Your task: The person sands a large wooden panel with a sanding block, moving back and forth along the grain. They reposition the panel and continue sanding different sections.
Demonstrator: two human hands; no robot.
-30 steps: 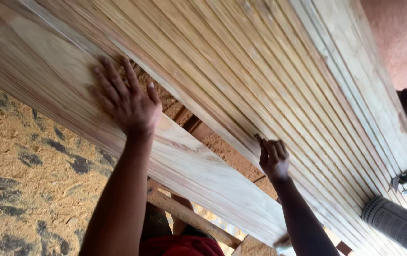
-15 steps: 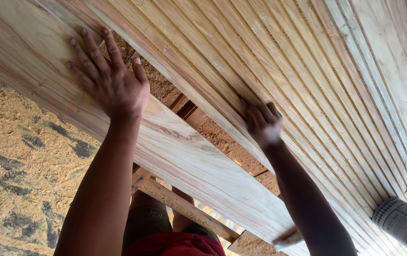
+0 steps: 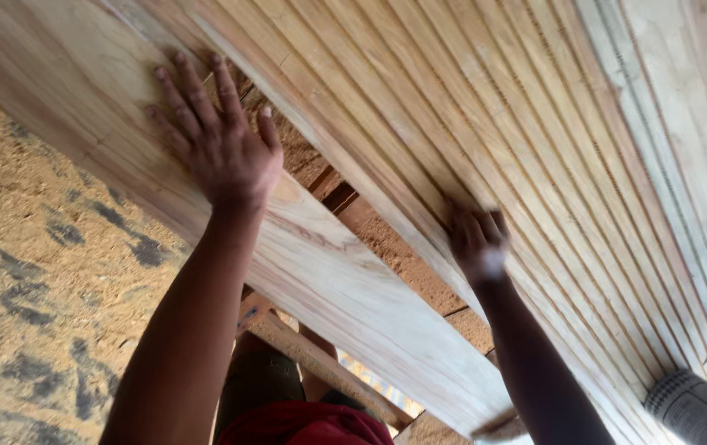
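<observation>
**Two hands on pale timber**

The left hand lies flat and fully open, fingers spread wide, palm pressed on the broad face of a wide, pale wooden plank with pinkish grain streaks. It grasps nothing; it only bears against the smooth surface near the plank's upper edge.

The right hand is curled, its fingers bent against the lower edge of a stack of thin, light-coloured wooden slats set side by side. The hand is blurred, so whether the fingers grip one slat or just press on the edge cannot be told.

The plank runs diagonally from upper left to lower right, and the ribbed slat stack runs parallel to it on the right, with a narrow gap between the two showing reddish-brown ground. The slats form long straight ridges with dark grooves.

Beneath the plank, a rough wooden crosspiece is visible. Sawdust-strewn ground lies to the left, and a dark ribbed cylinder sits at the lower right.
</observation>
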